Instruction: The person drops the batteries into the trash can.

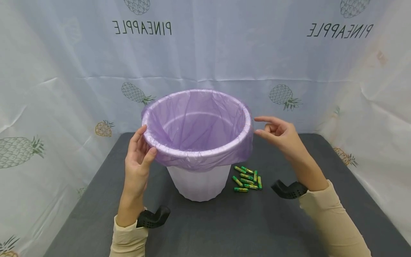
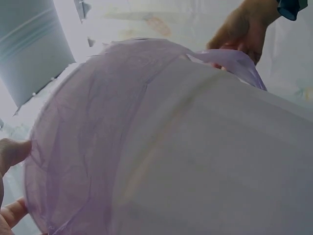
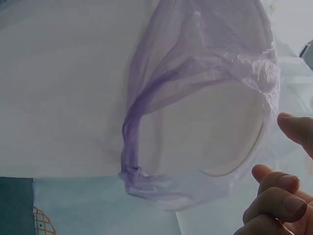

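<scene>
A white plastic bin (image 1: pixel 199 184) stands upright on the dark table, lined with a thin purple trash bag (image 1: pixel 199 132) folded over its rim. My left hand (image 1: pixel 136 160) rests at the rim's left side, its thumb and fingers spread apart and touching the bag-covered edge. Past the right side of the rim, my right hand (image 1: pixel 277 134) is held just off the bag with index finger and thumb apart, other fingers bent in, nothing between them. In the right wrist view, the folded-over bag (image 3: pixel 195 73) bunches into a twisted edge around an opening beside the bin wall.
Several small green batteries (image 1: pixel 247 180) lie in a loose group on the table (image 1: pixel 205 228), right of the bin's base. A curtain (image 1: pixel 205 46) printed with pineapples hangs behind and at both sides. Each wrist carries a black camera mount (image 1: pixel 154 217).
</scene>
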Demonstrator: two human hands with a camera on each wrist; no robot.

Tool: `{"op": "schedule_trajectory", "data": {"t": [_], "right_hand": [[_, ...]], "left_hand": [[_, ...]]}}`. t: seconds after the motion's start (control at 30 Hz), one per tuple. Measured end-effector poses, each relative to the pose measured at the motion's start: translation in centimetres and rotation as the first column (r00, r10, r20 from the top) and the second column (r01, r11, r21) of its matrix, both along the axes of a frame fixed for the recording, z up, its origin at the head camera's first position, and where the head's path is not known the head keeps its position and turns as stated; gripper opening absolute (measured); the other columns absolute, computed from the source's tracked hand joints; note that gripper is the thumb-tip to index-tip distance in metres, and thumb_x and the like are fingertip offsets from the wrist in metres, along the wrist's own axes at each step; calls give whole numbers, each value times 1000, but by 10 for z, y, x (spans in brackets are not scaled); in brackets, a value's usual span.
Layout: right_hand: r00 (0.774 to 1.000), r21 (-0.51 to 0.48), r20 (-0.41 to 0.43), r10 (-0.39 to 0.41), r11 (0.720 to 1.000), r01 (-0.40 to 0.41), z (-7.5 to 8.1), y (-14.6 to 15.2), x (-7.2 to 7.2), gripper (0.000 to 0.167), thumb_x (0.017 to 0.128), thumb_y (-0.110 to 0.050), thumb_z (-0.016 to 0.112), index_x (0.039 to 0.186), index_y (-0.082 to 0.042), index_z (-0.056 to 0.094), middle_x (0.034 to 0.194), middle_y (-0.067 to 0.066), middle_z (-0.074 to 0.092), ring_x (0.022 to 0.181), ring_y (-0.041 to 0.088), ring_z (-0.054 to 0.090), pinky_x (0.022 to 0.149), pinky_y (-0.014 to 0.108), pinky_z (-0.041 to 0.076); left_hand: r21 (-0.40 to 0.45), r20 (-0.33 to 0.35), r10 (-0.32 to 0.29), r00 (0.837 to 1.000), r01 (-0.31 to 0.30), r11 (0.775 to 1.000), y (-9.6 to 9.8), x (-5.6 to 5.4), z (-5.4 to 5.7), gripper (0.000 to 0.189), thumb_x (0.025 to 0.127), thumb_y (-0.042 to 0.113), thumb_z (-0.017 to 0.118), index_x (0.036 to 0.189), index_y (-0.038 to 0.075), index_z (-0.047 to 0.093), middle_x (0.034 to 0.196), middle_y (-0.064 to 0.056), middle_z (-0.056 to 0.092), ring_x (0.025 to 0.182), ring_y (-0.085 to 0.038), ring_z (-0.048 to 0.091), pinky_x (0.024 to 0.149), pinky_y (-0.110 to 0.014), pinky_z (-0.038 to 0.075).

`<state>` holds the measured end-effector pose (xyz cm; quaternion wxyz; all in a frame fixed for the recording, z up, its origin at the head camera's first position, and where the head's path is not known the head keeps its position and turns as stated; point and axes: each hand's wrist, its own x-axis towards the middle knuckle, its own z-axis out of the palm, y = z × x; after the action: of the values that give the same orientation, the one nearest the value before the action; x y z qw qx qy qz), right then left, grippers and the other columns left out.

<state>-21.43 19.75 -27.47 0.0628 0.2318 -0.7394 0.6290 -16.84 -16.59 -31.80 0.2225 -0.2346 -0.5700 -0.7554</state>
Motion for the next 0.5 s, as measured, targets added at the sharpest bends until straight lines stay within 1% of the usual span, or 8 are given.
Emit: {"op": "schedule_trajectory", "data": {"t": [0.13, 0.23, 0.3, 0.5], "right_hand": [[1000, 16, 6, -4, 1000, 4, -14, 9, 1, 33, 91, 0, 60, 120, -16, 64, 65, -12, 50, 54, 12, 29, 54, 31, 26], [1000, 40, 15, -18, 999, 17, -25, 16, 1, 34, 91, -1, 60, 119, -20, 64, 66, -12, 50, 54, 12, 30, 53, 31, 27], [999, 56, 18, -27, 998, 26, -33, 20, 1, 34, 91, -1, 60, 120, -19, 64, 66, -12, 49, 53, 13, 29, 52, 31, 27], [999, 91, 29, -45, 995, 42, -61, 31, 3, 35, 92, -1, 59, 122, -19, 63, 65, -13, 47, 52, 16, 27, 48, 31, 26]], "left_hand": [[1, -13, -3, 1000, 3, 1000, 0, 0, -1, 56, 93, -7, 45, 146, 6, 33, 147, -3, 40, 131, -9, 44, 107, -15, 37], [-2, 1, 8, 1000, -8, 1000, 0, 1, -1, 57, 92, -7, 45, 146, 7, 33, 147, -2, 40, 131, -9, 44, 107, -15, 37], [-4, 23, 21, 1000, -21, 1000, 1, 2, 0, 58, 91, -7, 46, 146, 8, 33, 146, -1, 41, 131, -8, 44, 107, -16, 37], [-9, 21, 24, 1000, -24, 1000, 0, 0, 1, 59, 91, -6, 47, 146, 7, 32, 146, -2, 41, 130, -9, 44, 107, -16, 37]]}}
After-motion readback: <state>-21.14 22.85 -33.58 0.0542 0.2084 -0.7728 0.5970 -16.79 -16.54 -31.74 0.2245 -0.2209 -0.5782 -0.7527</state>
